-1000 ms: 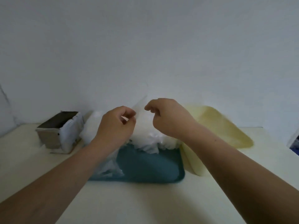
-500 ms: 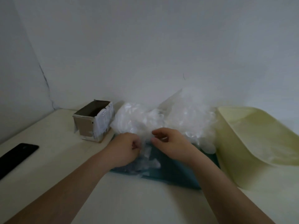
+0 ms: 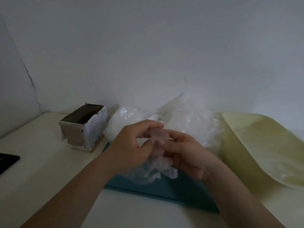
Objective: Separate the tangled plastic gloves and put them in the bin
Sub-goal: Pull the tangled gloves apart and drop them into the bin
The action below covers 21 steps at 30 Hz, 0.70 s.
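Observation:
A heap of clear, crumpled plastic gloves [image 3: 194, 122] lies on a teal tray [image 3: 164, 188] against the wall. In front of the heap, my left hand [image 3: 130, 147] and my right hand [image 3: 189, 155] are together, both pinching one clear plastic glove [image 3: 158, 155] that hangs between the fingers above the tray. A pale yellow bin [image 3: 266, 148] stands tilted to the right of the tray, its opening facing me; I cannot tell what lies inside it.
An open cardboard box [image 3: 85, 127] stands to the left of the tray. A black phone [image 3: 7, 162] lies at the table's left edge. The white wall runs close behind everything.
My view swung left and closer. Both hands dropped from the top of the heap to its front, then lifted a glove out between them.

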Available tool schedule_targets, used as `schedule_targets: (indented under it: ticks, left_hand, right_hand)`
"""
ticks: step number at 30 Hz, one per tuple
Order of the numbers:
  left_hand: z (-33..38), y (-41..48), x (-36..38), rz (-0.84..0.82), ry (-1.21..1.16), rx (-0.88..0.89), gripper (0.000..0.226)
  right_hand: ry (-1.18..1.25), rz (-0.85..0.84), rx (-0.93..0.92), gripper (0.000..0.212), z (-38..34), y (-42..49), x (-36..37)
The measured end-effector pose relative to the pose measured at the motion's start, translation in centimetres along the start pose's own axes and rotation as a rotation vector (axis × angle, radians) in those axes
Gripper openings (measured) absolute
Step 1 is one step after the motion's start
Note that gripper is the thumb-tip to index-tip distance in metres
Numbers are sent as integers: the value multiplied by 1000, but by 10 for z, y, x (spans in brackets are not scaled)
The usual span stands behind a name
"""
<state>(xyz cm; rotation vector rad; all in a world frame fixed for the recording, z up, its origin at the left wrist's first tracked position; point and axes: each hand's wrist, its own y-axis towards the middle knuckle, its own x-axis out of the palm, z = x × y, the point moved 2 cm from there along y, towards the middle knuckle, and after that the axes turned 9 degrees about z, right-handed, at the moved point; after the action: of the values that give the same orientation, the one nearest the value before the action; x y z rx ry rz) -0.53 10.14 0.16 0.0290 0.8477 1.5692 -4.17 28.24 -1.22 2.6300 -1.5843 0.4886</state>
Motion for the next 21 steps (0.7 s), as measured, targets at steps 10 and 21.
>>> schedule_targets:
  ticks: [10, 21]
  left_hand:
    - [-38, 1, -32, 0, 44, -753, 89]
    - [-29, 9, -28, 275, -1042, -717, 5]
  right_hand:
    - [329, 272, -130, 29, -8, -3, 10]
    - [154, 449, -92, 23, 12, 5, 7]
